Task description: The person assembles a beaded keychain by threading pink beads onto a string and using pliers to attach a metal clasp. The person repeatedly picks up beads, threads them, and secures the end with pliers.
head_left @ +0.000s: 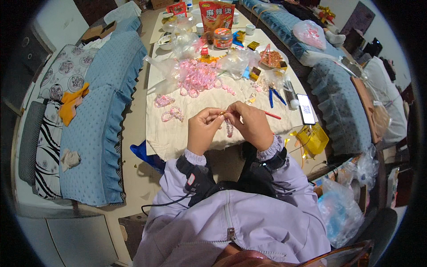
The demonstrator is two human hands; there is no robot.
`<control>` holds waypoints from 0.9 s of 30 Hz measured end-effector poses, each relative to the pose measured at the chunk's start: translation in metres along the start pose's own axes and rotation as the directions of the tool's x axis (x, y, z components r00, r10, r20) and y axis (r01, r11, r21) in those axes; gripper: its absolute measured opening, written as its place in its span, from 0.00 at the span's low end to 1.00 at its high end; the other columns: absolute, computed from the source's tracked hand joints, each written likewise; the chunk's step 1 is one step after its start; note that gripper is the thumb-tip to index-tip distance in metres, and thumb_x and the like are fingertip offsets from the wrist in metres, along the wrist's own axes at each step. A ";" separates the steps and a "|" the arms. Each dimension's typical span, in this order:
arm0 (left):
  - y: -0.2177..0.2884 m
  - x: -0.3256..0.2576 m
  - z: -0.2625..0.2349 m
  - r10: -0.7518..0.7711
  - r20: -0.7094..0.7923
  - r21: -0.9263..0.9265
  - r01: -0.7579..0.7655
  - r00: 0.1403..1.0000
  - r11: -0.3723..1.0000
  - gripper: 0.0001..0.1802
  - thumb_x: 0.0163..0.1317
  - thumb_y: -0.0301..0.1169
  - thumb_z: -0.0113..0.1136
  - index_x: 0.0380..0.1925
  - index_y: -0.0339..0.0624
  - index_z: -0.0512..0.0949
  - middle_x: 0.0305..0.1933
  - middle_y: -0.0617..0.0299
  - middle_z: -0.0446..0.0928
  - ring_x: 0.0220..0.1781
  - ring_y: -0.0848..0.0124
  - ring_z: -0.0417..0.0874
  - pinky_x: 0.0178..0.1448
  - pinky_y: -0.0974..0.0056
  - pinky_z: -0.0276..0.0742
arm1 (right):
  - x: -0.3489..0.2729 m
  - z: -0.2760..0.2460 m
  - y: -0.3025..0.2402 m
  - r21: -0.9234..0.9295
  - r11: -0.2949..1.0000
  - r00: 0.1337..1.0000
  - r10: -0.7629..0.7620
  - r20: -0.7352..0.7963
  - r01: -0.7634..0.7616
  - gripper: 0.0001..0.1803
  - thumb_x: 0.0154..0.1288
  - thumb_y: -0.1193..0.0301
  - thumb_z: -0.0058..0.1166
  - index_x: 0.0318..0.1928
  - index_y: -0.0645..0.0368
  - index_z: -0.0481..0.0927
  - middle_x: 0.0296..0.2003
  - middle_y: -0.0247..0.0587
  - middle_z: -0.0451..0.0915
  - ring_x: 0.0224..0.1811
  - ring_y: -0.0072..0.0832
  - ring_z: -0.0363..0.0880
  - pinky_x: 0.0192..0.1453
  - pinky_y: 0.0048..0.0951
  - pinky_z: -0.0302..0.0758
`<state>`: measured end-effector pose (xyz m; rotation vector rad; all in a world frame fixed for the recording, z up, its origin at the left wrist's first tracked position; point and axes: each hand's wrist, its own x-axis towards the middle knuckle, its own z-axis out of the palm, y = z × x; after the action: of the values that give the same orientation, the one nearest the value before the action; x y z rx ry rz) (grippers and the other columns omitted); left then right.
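Observation:
Over the near edge of the cloth-covered table, my left hand (202,130) and my right hand (252,123) meet with fingertips pinched together. Between them is the upper end of a pinkish beaded bracelet (230,129), which dangles below my fingers. A tiny gold-coloured piece (222,113) shows at the left fingertips; its exact shape is too small to tell. Left of my hands lie two small groups of pink beaded bracelets (172,114). Beyond them is a large pile of pink beaded bracelets (198,78). A red pen-like stick (272,115) rests just right of my right hand.
Blue-handled pliers (276,96) and a phone (306,109) lie on the right, beside a dark tube. Plastic bags (238,63), a round jar (223,38) and a red pouch (217,17) crowd the far part. A yellow basket (312,139) is below the right edge.

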<state>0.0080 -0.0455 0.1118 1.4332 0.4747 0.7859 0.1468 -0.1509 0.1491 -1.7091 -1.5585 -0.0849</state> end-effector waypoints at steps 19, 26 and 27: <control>0.003 -0.001 -0.001 -0.006 -0.003 -0.148 0.005 1.000 0.989 0.10 0.66 0.27 0.66 0.44 0.32 0.82 0.38 0.61 0.85 0.37 0.78 0.83 0.41 0.73 0.79 | -0.009 0.017 0.021 0.721 0.596 0.935 0.264 0.238 -0.352 0.09 0.74 0.69 0.57 0.41 0.63 0.77 0.32 0.26 0.76 0.32 0.14 0.72 0.35 0.19 0.71; 0.009 0.000 -0.001 0.020 -0.022 -0.138 -0.023 1.000 0.990 0.10 0.65 0.27 0.68 0.43 0.33 0.82 0.38 0.60 0.85 0.38 0.77 0.84 0.43 0.73 0.79 | -0.010 0.020 0.016 0.825 0.446 0.932 0.262 0.251 -0.347 0.09 0.74 0.69 0.56 0.46 0.63 0.76 0.34 0.28 0.78 0.34 0.14 0.74 0.37 0.18 0.73; 0.010 0.000 -0.001 0.020 -0.028 -0.114 -0.023 0.999 0.993 0.10 0.65 0.27 0.68 0.43 0.33 0.82 0.38 0.60 0.85 0.39 0.77 0.84 0.43 0.73 0.79 | -0.009 0.019 0.015 0.829 0.439 0.931 0.265 0.250 -0.347 0.09 0.74 0.69 0.56 0.45 0.63 0.76 0.34 0.29 0.78 0.34 0.14 0.75 0.37 0.18 0.73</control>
<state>0.0052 -0.0453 0.1211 1.3250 0.4283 0.8377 0.1490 -0.1458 0.1231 -1.0993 -0.9823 0.8583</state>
